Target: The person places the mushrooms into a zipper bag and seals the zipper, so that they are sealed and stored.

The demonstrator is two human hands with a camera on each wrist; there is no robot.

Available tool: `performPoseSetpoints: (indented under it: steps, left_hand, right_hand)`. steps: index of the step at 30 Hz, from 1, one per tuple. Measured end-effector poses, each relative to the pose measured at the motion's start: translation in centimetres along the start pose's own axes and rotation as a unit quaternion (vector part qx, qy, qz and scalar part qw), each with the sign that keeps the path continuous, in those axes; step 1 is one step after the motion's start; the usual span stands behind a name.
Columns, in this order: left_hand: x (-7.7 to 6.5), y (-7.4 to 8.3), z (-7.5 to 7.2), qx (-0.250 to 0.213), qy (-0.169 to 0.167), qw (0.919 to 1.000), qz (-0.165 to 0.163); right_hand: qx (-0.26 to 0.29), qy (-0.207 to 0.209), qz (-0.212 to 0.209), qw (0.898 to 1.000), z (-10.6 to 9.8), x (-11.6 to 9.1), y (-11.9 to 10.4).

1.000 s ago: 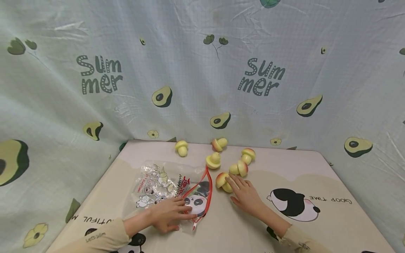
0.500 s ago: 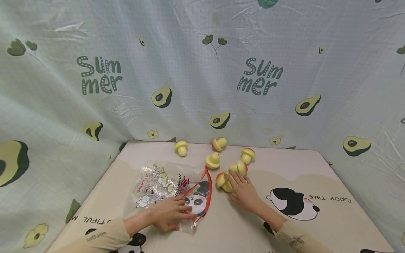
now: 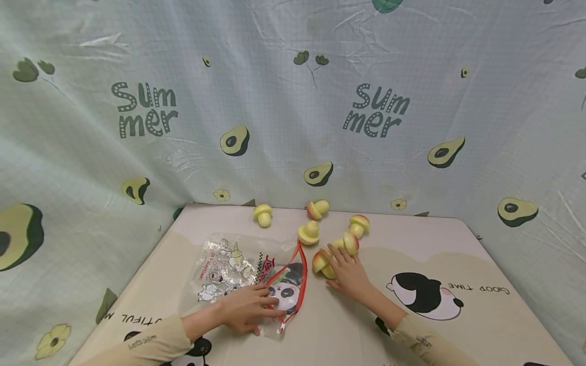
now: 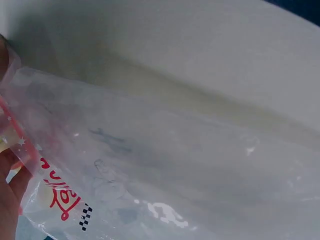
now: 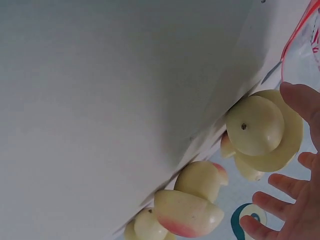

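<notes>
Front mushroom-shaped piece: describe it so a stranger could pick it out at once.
On the table, find the clear bag with the red-edged opening. Just right of that edge in the head view, at the right hand, lies a yellow mushroom-shaped piece with red on its cap. Of the six such pieces, this one sits lowest in that view.

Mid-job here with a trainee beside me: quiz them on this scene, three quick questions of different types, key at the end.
1. How many mushroom-shaped toys lie on the table?
2. True or false: the fingers of the right hand are spread apart.
3. What does the left hand touch?
A) A mushroom-shaped toy
B) The clear bag
C) The right hand

Key:
1. Six.
2. True; the right wrist view shows gaps between them.
3. B.
</notes>
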State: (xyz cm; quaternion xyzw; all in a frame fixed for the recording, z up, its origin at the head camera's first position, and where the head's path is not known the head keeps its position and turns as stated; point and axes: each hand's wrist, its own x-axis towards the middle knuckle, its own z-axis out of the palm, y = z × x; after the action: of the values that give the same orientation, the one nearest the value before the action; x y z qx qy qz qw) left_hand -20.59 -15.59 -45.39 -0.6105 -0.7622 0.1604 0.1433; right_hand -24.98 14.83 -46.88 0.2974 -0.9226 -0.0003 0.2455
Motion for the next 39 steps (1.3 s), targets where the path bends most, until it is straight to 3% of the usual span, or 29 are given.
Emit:
performPoseSetpoints:
  steps: [9,29,39]
  left_hand:
    - [0.7,-0.2,-0.2,0.023,0.003,0.9997,0.004]
    - [0.9,0.0,-0.3,0.019,-0.025,0.9995,-0.001]
    - [0.9,-0.1,-0.1,0.015,-0.017,0.9997,0.007]
  right_hand:
    - [-0.025,-0.01,0.003,1.0,0.2,0.8,-0.1]
    - [-0.064,-0.009,-0.025,0.998,0.8,1.2,-0.1]
    - [-0.051,-0.015,-0.027,0.998,0.6,1.5,0.2]
